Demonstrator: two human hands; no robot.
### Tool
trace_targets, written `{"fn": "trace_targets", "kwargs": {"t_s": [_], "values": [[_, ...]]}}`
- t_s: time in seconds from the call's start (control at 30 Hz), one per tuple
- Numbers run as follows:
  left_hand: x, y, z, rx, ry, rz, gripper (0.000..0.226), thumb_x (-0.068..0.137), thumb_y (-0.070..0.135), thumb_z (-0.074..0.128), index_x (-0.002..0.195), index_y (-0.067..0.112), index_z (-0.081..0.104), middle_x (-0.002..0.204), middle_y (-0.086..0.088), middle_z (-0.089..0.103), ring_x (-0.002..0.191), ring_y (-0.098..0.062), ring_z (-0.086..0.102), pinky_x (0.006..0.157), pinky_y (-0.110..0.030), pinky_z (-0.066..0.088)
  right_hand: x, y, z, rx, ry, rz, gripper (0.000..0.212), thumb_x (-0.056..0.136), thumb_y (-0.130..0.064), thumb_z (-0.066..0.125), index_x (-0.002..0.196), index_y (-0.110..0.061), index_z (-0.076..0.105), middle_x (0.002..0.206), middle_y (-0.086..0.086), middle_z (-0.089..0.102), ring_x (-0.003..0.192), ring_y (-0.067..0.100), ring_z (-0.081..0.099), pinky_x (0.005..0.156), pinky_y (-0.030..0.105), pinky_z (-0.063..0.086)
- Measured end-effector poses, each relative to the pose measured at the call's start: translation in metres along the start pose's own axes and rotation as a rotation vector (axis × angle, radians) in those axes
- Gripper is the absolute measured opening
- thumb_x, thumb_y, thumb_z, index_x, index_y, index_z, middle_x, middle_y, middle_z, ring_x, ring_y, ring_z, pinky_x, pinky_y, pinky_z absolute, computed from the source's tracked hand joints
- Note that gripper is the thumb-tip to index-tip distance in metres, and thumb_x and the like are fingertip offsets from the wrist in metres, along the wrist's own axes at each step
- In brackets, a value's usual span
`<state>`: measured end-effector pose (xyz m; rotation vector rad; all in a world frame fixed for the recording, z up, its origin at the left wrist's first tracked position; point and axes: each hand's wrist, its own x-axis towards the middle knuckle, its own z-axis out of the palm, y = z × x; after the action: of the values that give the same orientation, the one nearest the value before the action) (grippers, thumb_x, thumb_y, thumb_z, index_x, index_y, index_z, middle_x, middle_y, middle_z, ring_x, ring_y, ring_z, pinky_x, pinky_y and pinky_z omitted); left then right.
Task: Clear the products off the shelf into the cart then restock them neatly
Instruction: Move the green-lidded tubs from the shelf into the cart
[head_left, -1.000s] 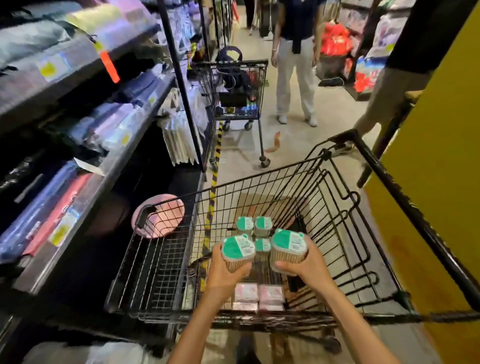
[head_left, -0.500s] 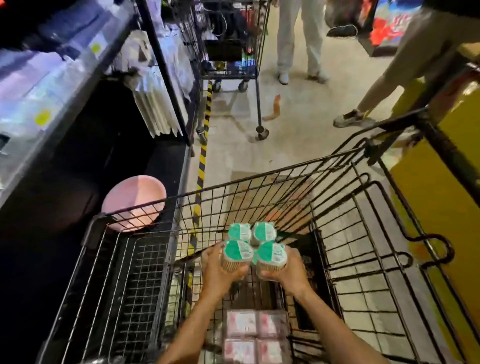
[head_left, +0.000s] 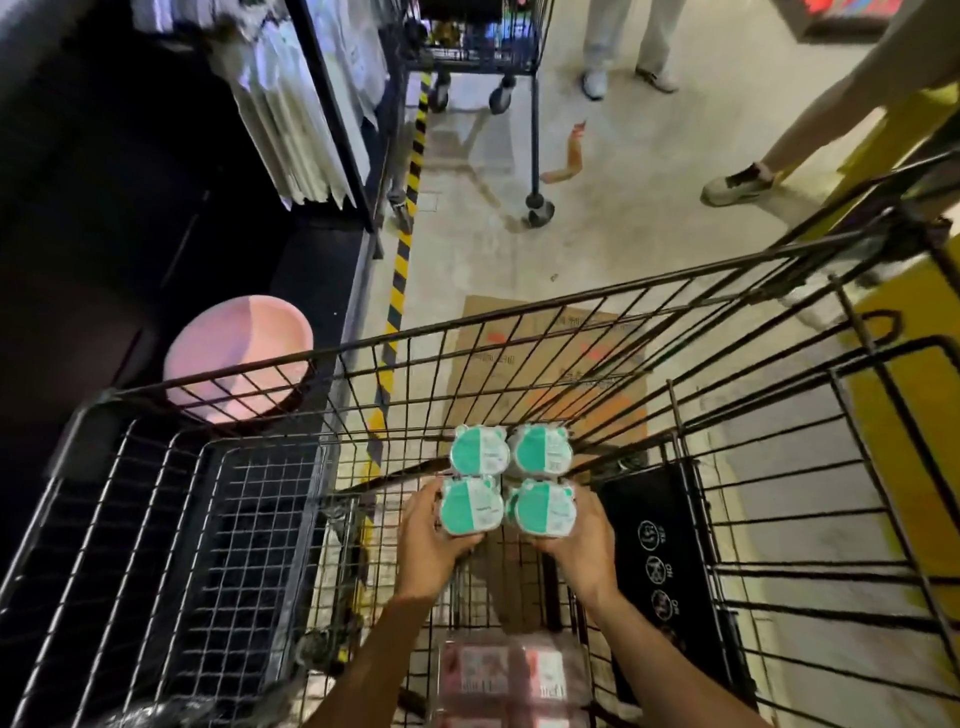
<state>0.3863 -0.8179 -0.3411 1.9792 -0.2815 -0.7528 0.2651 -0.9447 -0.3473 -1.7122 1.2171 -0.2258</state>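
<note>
Two hands low in cart, each gripping a green-lidded tub.

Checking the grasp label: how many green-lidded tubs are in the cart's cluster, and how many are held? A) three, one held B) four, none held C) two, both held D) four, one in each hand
D: four green-lidded tubs sit in a square in the cart; the left hand grips the near-left tub and the right hand grips the near-right tub, while the two far tubs stand free.
</note>
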Motion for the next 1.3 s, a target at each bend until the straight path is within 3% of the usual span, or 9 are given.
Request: {"fn": "trace_targets", "kwargs": {"t_s": [0.13, 0.3, 0.43, 0.63, 0.77, 0.97, 1.07, 1.17, 1.3], "values": [[0.007, -0.003, 0.008, -0.048, -0.027, -0.016, 0.083, 0.053, -0.020, 0.079, 0.127, -0.004, 0.046, 0.121, -0.015, 0.055, 0.099, -0.015, 0.056, 0.069, -0.005, 0.047, 0.003, 0.007, 0.008, 0.054, -0.004, 0.014, 0.064, 0.061, -0.008, 0.088, 0.117, -0.012, 0.058, 0.107, -0.004, 0.063, 0.098, 0.006, 0.062, 0.076, 0.004, 0.047], [0.006, 0.002, 0.012, -0.066, -0.023, -0.004, 0.070, 0.056, -0.021, 0.078, 0.116, 0.000, 0.049, 0.101, 0.015, 0.052, 0.090, 0.012, 0.051, 0.068, 0.002, 0.041, 0.001, 0.009, 0.007, 0.120, 0.014, 0.019, 0.057, 0.071, 0.007, 0.076, 0.117, -0.013, 0.049, 0.099, -0.005, 0.060, 0.089, 0.006, 0.062, 0.063, 0.005, 0.045], [0.010, -0.001, 0.011, -0.080, -0.035, -0.007, 0.067, 0.056, -0.021, 0.078, 0.110, 0.006, 0.050, 0.100, 0.014, 0.055, 0.087, 0.024, 0.054, 0.070, 0.002, 0.041, -0.002, 0.005, 0.008, 0.121, -0.003, 0.010, 0.063, 0.068, 0.010, 0.077, 0.119, -0.011, 0.048, 0.098, -0.007, 0.059, 0.084, -0.004, 0.057, 0.064, 0.002, 0.047], [0.008, -0.004, 0.004, 0.034, -0.040, 0.026, 0.075, 0.058, -0.007, 0.084, 0.124, 0.006, 0.050, 0.119, -0.001, 0.058, 0.109, -0.009, 0.055, 0.081, 0.003, 0.038, -0.007, -0.001, 0.007, 0.077, 0.040, 0.079, 0.089, 0.062, -0.004, 0.086, 0.136, -0.010, 0.036, 0.118, -0.004, 0.055, 0.112, 0.011, 0.055, 0.092, 0.022, 0.048], [-0.014, 0.010, -0.013, 0.180, -0.048, 0.048, 0.080, 0.066, 0.007, 0.084, 0.134, 0.013, 0.043, 0.132, 0.001, 0.048, 0.119, -0.007, 0.041, 0.096, -0.011, 0.030, -0.027, -0.011, -0.002, 0.012, 0.113, 0.103, 0.089, 0.066, -0.005, 0.084, 0.140, -0.008, 0.035, 0.135, 0.006, 0.045, 0.126, 0.020, 0.045, 0.108, 0.039, 0.040], [-0.058, 0.042, -0.072, 0.708, -0.078, 0.370, 0.054, 0.097, 0.051, 0.032, 0.142, 0.023, 0.037, 0.149, 0.006, 0.032, 0.137, -0.011, 0.033, 0.113, -0.032, 0.020, -0.071, -0.052, -0.039, -0.378, 0.041, -0.335, 0.037, 0.088, -0.022, 0.062, 0.123, -0.013, 0.055, 0.122, 0.003, 0.055, 0.115, 0.015, 0.047, 0.102, 0.036, 0.044], [-0.086, 0.069, -0.103, 0.918, -0.050, 0.469, 0.076, 0.093, 0.063, 0.001, 0.136, 0.021, 0.047, 0.144, 0.002, 0.044, 0.135, -0.015, 0.040, 0.117, -0.037, 0.011, -0.094, -0.085, -0.058, -0.543, -0.070, -0.614, 0.042, 0.096, -0.045, 0.038, 0.113, -0.015, 0.062, 0.114, 0.003, 0.062, 0.107, 0.018, 0.059, 0.091, 0.038, 0.053], [-0.123, 0.087, -0.127, 0.927, 0.009, 0.477, 0.088, 0.081, 0.073, -0.010, 0.145, 0.027, 0.028, 0.153, 0.009, 0.021, 0.143, -0.010, 0.018, 0.117, -0.032, -0.003, -0.124, -0.122, -0.078, -0.532, -0.151, -0.781, 0.054, 0.097, -0.056, 0.021, 0.114, -0.019, 0.057, 0.114, 0.002, 0.061, 0.104, 0.017, 0.061, 0.089, 0.032, 0.053], [-0.195, 0.111, -0.152, 0.846, 0.132, 0.461, 0.066, 0.089, 0.062, 0.025, 0.138, 0.022, 0.043, 0.145, 0.007, 0.041, 0.134, -0.010, 0.039, 0.114, -0.036, 0.025, -0.178, -0.160, -0.101, -0.459, -0.223, -0.835, 0.067, 0.093, -0.065, 0.020, 0.124, -0.020, 0.057, 0.126, -0.006, 0.054, 0.116, 0.005, 0.048, 0.099, 0.026, 0.041]]}}
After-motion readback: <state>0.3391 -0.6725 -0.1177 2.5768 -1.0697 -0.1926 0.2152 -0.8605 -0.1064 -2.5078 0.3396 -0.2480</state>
